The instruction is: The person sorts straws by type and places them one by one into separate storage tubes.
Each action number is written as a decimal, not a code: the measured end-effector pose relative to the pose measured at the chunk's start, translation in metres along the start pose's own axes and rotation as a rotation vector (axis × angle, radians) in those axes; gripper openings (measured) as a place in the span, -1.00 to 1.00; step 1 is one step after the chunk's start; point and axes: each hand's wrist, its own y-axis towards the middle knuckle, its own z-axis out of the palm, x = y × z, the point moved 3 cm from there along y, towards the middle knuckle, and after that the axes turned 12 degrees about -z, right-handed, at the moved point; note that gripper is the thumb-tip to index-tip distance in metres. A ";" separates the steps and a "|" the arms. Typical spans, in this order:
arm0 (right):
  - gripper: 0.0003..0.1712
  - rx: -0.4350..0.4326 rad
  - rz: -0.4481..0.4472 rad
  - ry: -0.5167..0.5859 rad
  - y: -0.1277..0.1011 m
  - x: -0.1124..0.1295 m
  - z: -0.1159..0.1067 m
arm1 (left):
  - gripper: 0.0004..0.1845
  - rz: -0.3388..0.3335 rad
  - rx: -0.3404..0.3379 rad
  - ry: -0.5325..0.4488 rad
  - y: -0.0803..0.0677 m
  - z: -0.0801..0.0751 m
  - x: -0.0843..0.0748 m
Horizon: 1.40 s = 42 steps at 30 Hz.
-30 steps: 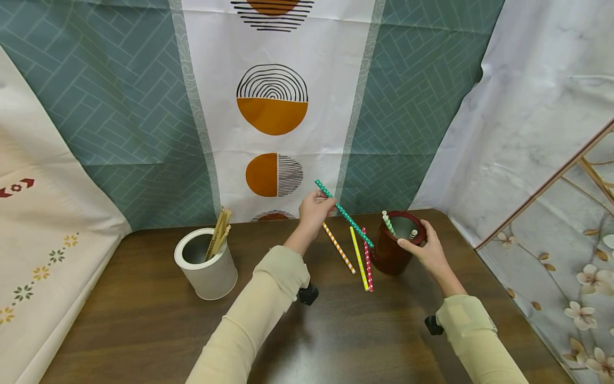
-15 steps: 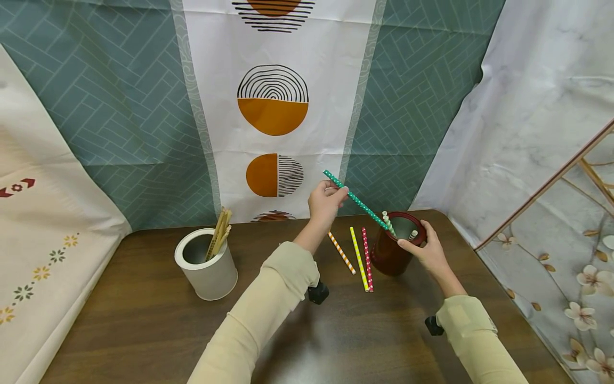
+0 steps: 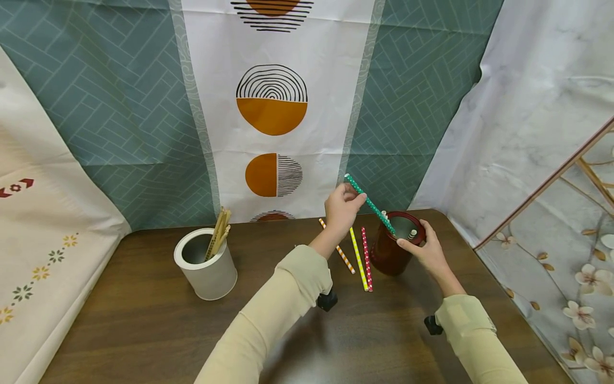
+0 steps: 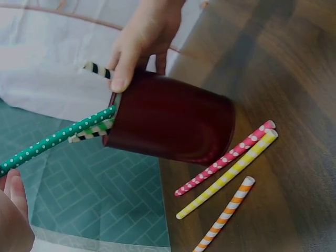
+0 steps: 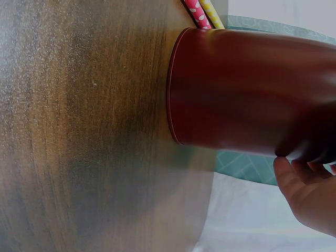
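My left hand [image 3: 341,210] pinches a green paper straw with white dots [image 3: 376,209] near its upper part. The straw slants down to the right, its lower end at the mouth of a dark red cylindrical cup [image 3: 390,255]. My right hand [image 3: 431,249] grips this cup at its rim, thumb toward the front and fingers on the far side. Inside the cup lean several striped straws; in the left wrist view a black-striped straw [image 4: 97,70] shows beside the right thumb, and a green-striped straw [image 4: 97,127] lies just under the held one.
Left of the cup lie a pink dotted straw [image 3: 366,261], a yellow striped straw [image 3: 358,260] and an orange striped straw [image 3: 346,260] on the brown table [image 3: 144,320]. A white can [image 3: 213,274] with tan sticks [image 3: 219,234] stands further left. Patterned cloths hang behind and at the sides.
My left hand has moved right with the green dotted straw, bringing its lower end from above the table straws to the cup's mouth. The right hand and cup have stayed put.
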 end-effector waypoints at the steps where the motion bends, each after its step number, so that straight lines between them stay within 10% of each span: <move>1: 0.00 -0.001 -0.003 -0.009 0.001 -0.004 0.000 | -0.81 0.004 -0.002 0.013 -0.001 0.001 0.001; 42: -0.02 -0.002 -0.003 -0.007 0.002 -0.006 0.000 | -0.70 -0.001 0.135 0.203 -0.024 0.038 0.037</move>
